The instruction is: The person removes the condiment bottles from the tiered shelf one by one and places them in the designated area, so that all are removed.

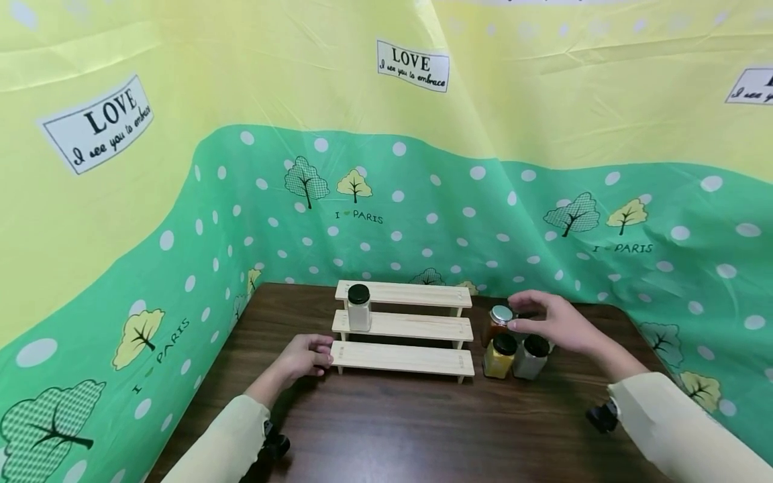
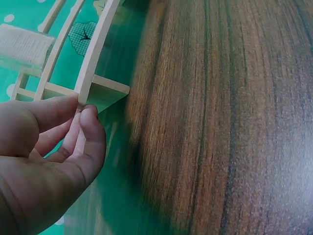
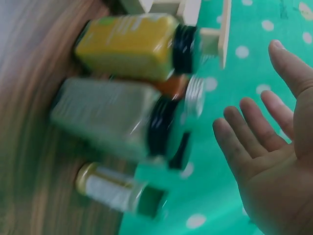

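A three-tier wooden rack (image 1: 401, 359) stands on the brown table. My left hand (image 1: 304, 356) pinches the left end of its lowest board (image 2: 95, 61) between thumb and fingers. One jar with a black lid and pale contents (image 1: 359, 310) stands upright on the middle tier. My right hand (image 1: 552, 323) hovers over a cluster of jars right of the rack, fingers apart and holding nothing. Under it are a silver-lidded jar with reddish-orange contents (image 1: 498, 324), a yellow jar (image 1: 498, 357) and a greyish jar (image 1: 531, 359), both black-lidded. The right wrist view is blurred.
A smaller jar with a gold base and green lid (image 3: 115, 188) appears in the right wrist view, beside the greyish jar. Behind the table (image 1: 423, 429) hangs a green and yellow printed cloth (image 1: 447, 201), which also runs along the left side.
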A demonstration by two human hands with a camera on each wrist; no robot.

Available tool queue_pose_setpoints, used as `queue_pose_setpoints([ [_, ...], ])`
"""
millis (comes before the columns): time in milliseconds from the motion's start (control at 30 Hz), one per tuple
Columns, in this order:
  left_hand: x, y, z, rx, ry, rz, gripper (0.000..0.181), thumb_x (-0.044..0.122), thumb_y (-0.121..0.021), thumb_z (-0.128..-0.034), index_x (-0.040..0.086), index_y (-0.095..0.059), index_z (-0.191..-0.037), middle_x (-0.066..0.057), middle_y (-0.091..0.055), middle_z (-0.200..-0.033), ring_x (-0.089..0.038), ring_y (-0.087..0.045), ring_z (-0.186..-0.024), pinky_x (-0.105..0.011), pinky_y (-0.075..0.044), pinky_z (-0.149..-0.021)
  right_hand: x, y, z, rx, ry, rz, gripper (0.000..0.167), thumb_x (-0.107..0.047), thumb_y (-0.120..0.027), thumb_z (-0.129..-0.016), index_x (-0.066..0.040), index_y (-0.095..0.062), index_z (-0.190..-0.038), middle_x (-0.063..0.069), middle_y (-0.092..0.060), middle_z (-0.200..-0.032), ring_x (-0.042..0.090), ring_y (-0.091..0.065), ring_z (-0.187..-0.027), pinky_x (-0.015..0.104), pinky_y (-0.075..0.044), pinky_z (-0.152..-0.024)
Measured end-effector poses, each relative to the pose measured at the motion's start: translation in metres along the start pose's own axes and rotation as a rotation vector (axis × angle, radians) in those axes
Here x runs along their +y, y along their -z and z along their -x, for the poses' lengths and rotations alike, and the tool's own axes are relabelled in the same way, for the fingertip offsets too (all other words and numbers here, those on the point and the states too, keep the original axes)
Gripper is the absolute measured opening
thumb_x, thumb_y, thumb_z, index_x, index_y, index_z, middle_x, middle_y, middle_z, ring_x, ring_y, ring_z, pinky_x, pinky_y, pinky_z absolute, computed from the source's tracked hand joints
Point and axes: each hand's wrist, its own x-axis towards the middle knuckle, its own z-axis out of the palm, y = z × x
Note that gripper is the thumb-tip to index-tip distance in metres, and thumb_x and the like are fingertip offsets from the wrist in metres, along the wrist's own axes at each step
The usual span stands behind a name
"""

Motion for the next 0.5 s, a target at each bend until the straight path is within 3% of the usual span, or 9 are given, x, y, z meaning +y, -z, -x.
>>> queue_pose_setpoints([
  [167,0.000,-0.002,0.000,0.013,0.004,-0.011,0.044,-0.009,-0.070,-0.0884,-0.004,-0.063,-0.132,-0.013,-0.063,-0.103,-0.021,-0.066,-0.078,-0.033,-0.059,-0.064,-0.019,-0.017,-0.025,-0.033,0.030,-0.052,0.056,-0.037,-0.076,-0.094,-0.007,-0.059,-0.138,0.015,-0.064,-0.134,0.036,-0.060,-0.125,0.057,-0.050,-0.102],
  [500,0.004,-0.002,-0.002,0.006,0.001,-0.019,0.043,-0.010,-0.071,-0.0863,-0.005,-0.063,-0.128,-0.012,-0.063,-0.098,-0.019,-0.067,-0.078,-0.032,-0.058,-0.061,-0.066,-0.059,-0.074,-0.081,0.101,-0.131,0.060,-0.036,-0.081,-0.089,-0.007,-0.060,-0.138,0.014,-0.064,-0.133,0.034,-0.061,-0.123,0.056,-0.050,-0.104],
])
